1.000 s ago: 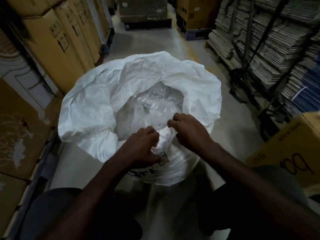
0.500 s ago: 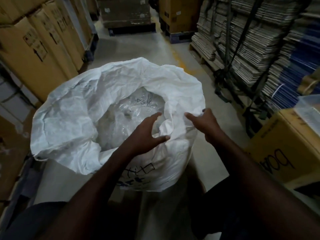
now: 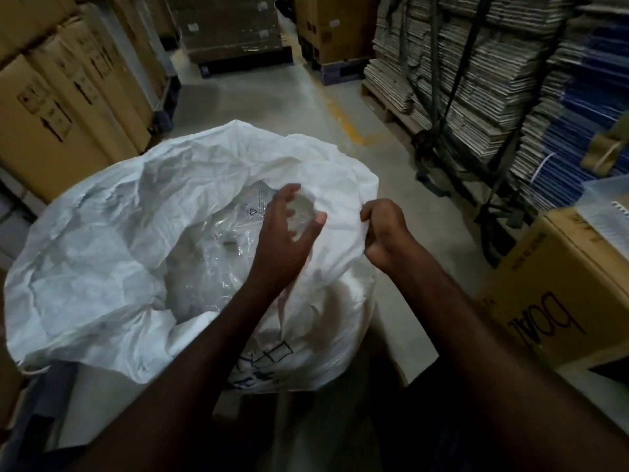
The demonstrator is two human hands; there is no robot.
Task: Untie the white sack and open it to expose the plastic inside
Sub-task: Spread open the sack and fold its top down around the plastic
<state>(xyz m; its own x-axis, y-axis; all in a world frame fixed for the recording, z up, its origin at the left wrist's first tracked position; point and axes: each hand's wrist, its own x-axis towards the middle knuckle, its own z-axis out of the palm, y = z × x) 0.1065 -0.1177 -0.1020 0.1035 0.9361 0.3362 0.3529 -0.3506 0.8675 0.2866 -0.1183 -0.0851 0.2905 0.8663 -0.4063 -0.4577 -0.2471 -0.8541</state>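
1. Head view: crinkled white woven sack (image 3: 112, 253) stands on the grey concrete floor (image 3: 272, 100) in the aisle, mouth open wide, rim rolled outward.
2. Inside it: clear, glossy, wrinkled plastic liner (image 3: 218, 247), exposed in the opening.
3. Left hand (image 3: 284, 238) over the sack's right inner side, fingers spread and slightly curved, holding nothing I can make out.
4. Right hand (image 3: 386, 233) fisted, pinching the sack's right rim fabric.
5. Versus 0.5 s ago: left hand has lifted off the fold; right hand has gone from a light touch to a closed pinch.
6. Brown cardboard cartons (image 3: 64, 97) stacked left; flattened cardboard stacks (image 3: 459, 80) on the right pallet.
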